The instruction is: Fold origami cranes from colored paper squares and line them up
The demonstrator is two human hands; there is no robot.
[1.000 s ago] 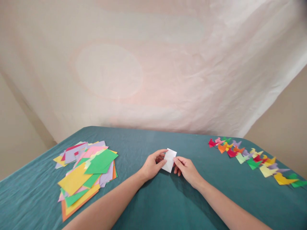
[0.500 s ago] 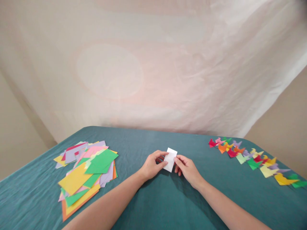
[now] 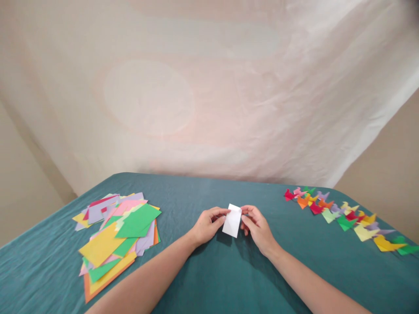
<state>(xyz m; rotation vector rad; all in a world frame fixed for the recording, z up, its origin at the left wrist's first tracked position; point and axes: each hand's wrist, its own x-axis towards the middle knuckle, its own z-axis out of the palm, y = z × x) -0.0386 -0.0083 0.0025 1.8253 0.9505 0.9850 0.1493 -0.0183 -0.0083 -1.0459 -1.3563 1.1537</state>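
A small white piece of paper (image 3: 232, 223), rectangular and apparently folded, is held slightly above the table between my two hands. My left hand (image 3: 208, 224) pinches its left edge, the index finger reaching over the paper's face. At the right edge, my right hand (image 3: 257, 226) grips it near the upper corner with thumb and fingers. The paper leans a little, and its shadow falls on the cloth below.
A teal cloth (image 3: 196, 279) covers the table. Overlapping coloured paper sheets (image 3: 104, 248) lie on the left. Several folded paper birds (image 3: 347, 222) stand in diagonal rows on the right. A pale fabric sheet (image 3: 209, 96) hangs behind.
The white paper has tilted and dropped slightly. My left fingers have slid up along its edge, and my right hand has shifted a little up and right.
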